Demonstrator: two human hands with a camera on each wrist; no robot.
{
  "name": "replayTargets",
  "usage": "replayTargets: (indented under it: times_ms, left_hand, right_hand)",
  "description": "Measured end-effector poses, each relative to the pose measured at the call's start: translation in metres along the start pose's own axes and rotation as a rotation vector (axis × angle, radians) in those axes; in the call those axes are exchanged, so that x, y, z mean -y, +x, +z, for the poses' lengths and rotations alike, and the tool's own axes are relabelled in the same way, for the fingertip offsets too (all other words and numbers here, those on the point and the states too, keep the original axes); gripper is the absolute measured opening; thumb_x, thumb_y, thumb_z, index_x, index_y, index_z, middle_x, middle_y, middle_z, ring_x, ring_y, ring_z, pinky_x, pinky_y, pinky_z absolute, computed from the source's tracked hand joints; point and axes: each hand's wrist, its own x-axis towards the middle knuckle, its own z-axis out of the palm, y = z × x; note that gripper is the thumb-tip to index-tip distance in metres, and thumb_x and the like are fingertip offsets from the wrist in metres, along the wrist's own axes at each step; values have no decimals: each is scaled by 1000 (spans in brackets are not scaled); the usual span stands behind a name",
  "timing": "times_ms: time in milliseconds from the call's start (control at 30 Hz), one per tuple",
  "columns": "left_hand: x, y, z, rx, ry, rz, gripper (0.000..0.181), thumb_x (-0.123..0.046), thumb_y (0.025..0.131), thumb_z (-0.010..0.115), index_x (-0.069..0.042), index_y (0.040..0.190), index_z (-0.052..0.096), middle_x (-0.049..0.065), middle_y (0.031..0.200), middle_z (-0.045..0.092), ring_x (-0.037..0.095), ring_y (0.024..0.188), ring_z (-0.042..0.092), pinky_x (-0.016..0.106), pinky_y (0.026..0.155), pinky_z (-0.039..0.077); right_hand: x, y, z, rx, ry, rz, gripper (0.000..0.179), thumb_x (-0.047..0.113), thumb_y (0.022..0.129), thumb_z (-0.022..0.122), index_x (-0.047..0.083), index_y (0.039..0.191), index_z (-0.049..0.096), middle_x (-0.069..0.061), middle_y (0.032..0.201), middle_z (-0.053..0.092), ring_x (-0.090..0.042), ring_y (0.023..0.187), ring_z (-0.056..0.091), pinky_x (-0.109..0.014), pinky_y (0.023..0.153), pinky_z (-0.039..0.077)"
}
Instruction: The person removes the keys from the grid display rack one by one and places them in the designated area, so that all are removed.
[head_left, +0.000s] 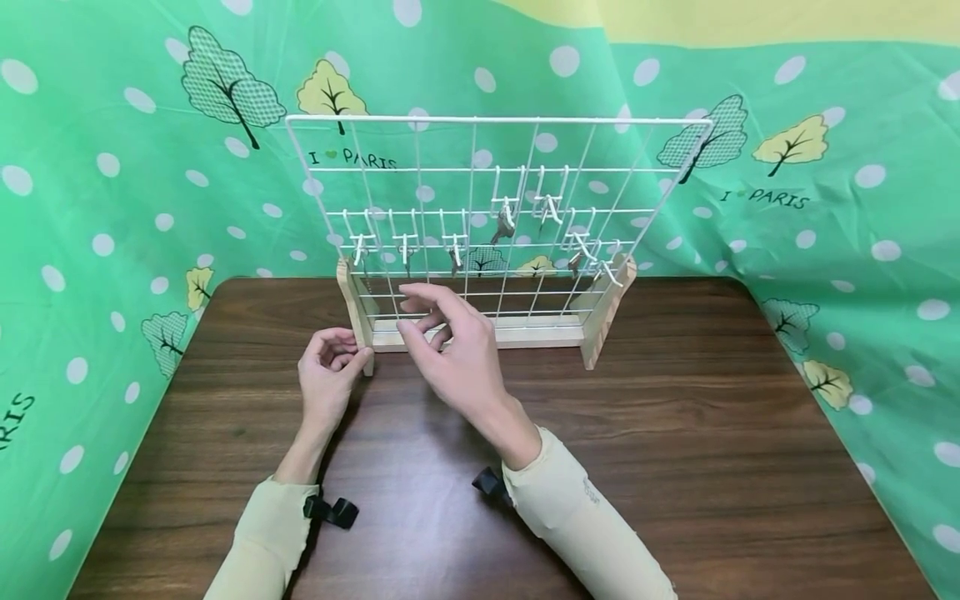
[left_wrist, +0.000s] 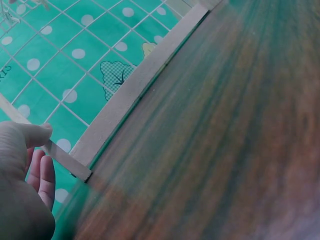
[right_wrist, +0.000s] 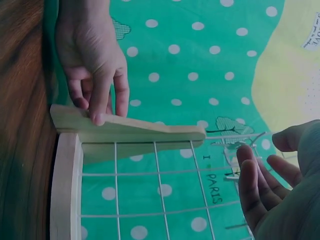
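Note:
A white wire grid rack stands upright between wooden side supports. My left hand pinches the left wooden support low down near the table, thumb on its front edge, fingers behind. In front of the grid's lower left part, my right hand is raised with loosely bent fingers and nothing in them. From the right wrist view, the right fingers are close to the hooks at the left side. Several white wire hooks hang on the grid, some carrying small dark metal pieces such as a key.
The rack's wooden base bar and right support rest on the dark wood table. Behind and beside it hangs a green dotted cloth with printed trees. Each wrist carries a black strapped camera.

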Motion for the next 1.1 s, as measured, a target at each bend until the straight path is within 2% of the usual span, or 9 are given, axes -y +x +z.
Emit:
replayTargets:
  times_ms: [267,433,600,867,1100]
  left_hand:
    - [-2,0,-1,-9,10,3,38,26,85,78,20,118,61,-3,99,72,10,91,68,16,79,59]
    - [-1,-1,0,-2,-1,-5,38,26,85,78,21,118,61,-3,100,72,10,91,68,16,79,59]
    - [0,-1,2,4,-13,-6,39,26,85,78,22,119,60,-2,99,72,10,91,68,16,79,59]
    - [1,-2,1,2,-17,-5,39,26,85,78,21,118,60,-3,99,72,9,90,69,16,79,60]
    - [0,0,0,7,-21,3,37,26,85,78,20,118,61,-2,100,73,9,91,69,16,79,60]
  right_hand:
    - [0,9,15,12,8,42,35,5,101,77,5,136,73,-13,124,81,-18,85,81,-35,66,67]
    - [-2,15,22,-33,-16,51,36,7,100,79,5,135,74,-11,122,80,-19,81,80,-28,65,65]
    - [-5,18,28,-25,-13,100,40,11,102,79,7,141,72,-11,123,82,-17,81,82,-22,63,62]
    - [-4,21,38,-1,31,143,45,13,104,78,9,148,69,-13,129,80,-17,79,81,-22,64,63]
    - [-2,27,46,1,31,137,48,13,104,78,7,150,67,-14,136,76,-17,84,81,-21,66,62]
